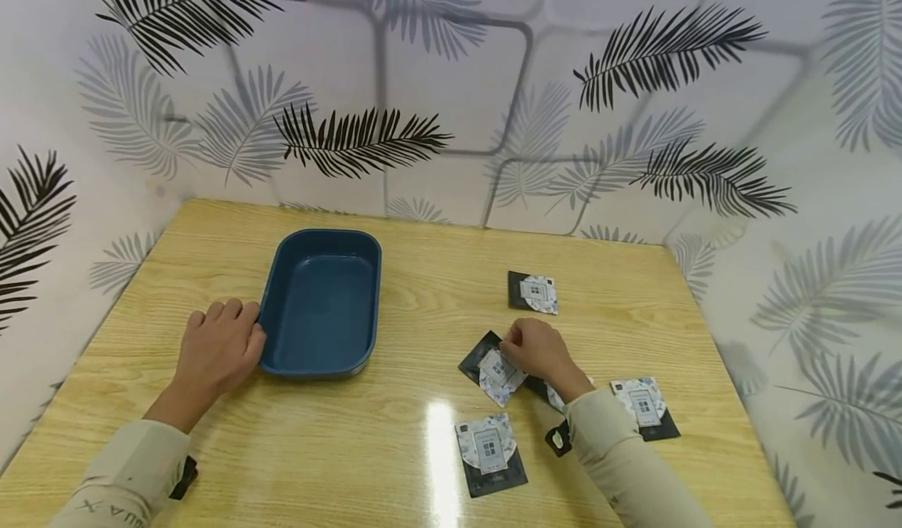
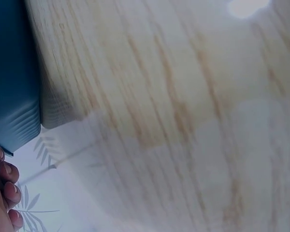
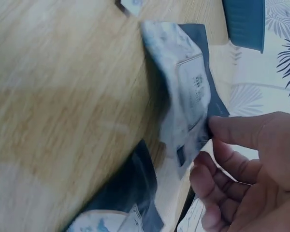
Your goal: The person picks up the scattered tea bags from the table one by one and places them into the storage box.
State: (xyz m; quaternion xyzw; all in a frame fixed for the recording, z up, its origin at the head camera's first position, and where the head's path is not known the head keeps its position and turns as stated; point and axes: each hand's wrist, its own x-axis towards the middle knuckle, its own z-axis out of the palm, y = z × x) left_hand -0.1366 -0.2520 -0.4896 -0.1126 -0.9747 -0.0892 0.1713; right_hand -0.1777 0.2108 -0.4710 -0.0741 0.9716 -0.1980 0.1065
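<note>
A dark blue rectangular tub [image 1: 320, 316] stands on the table's left half. At its left rim, my left hand [image 1: 220, 348] holds the edge; in the left wrist view its curled fingertips [image 2: 10, 191] show beside the tub's wall [image 2: 14, 77], and the thumb is hidden. My right hand [image 1: 539, 348] pinches a black-and-white printed sachet [image 1: 496, 367] by one edge. Seen from the right wrist, that sachet [image 3: 188, 92] is tilted up from the table between thumb and fingers. Another sachet [image 1: 557, 396] lies partly hidden beneath the right wrist.
More such sachets lie flat around the right hand: one behind it [image 1: 533, 291], one in front [image 1: 489, 455] and one to the right [image 1: 643, 408]. A small black item [image 1: 559, 439] shows by the right sleeve. A leaf-patterned wall [image 1: 451, 81] borders the wooden table [image 1: 317, 450].
</note>
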